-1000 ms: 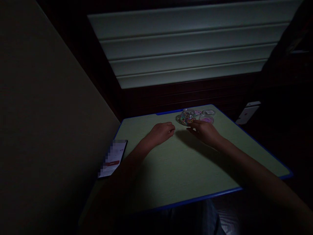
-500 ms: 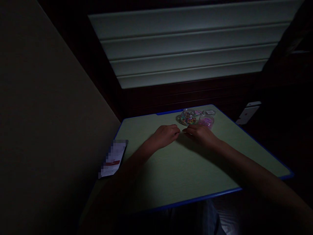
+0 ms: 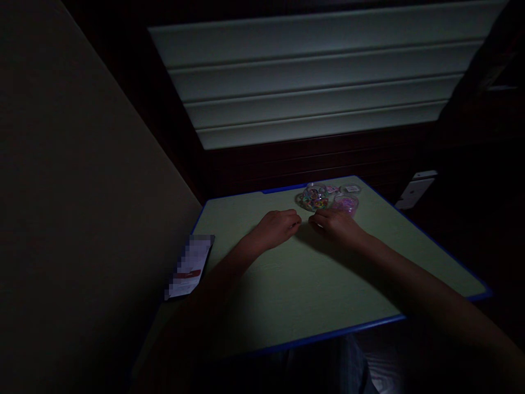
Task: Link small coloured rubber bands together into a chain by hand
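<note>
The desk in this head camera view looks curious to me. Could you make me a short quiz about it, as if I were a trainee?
1. True or false: the left hand and the right hand are touching each other.
2. Multiple choice: what lies at the left edge of the green desk? A) a phone B) a cup C) a pair of scissors
3. Fill in the missing word: the clear tub just beyond the right hand holds ___ bits.

Key: 1 false; 2 A; 3 pink.
</note>
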The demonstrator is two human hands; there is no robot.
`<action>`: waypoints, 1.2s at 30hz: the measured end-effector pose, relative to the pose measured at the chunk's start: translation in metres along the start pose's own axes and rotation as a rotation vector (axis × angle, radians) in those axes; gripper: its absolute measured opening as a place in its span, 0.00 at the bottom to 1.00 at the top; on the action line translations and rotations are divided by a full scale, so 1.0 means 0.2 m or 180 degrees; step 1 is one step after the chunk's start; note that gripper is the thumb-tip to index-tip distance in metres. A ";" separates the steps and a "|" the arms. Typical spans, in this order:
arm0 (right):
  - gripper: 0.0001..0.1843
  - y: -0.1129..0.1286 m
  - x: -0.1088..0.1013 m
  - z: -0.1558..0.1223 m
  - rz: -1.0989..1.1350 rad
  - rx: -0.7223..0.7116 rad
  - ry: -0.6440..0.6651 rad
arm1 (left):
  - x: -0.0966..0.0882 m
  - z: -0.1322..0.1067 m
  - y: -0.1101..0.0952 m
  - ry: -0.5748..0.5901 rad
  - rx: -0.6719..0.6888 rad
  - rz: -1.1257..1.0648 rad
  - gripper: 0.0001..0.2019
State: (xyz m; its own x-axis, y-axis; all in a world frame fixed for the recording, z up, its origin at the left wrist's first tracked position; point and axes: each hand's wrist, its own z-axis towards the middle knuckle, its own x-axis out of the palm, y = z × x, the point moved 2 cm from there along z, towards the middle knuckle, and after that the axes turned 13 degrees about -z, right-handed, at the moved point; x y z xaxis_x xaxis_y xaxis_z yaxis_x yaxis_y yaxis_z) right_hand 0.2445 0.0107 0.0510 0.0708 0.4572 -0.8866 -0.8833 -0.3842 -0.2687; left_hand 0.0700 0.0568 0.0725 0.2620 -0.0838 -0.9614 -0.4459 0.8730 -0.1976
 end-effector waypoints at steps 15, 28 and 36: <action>0.16 -0.29 -0.07 -0.07 -0.1398 0.1802 0.0495 | -0.01 -0.02 0.08 0.0199 -0.0247 0.0156 0.13; 0.17 -0.36 -0.04 -0.10 -0.1307 0.1988 0.0654 | 0.00 -0.04 0.21 0.0204 -0.0592 0.0101 0.13; 0.19 -0.33 -0.07 -0.08 -0.1261 0.1950 0.0603 | 0.00 -0.05 0.22 0.0394 -0.0864 0.0170 0.13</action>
State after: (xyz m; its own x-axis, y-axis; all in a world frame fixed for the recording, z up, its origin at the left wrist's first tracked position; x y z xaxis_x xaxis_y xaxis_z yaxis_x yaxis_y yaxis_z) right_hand 0.3086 0.0164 0.0742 0.4664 0.3014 -0.8316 -0.8710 0.3206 -0.3723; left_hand 0.0425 0.0909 0.0614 0.1330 -0.1138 -0.9846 -0.6731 0.7188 -0.1740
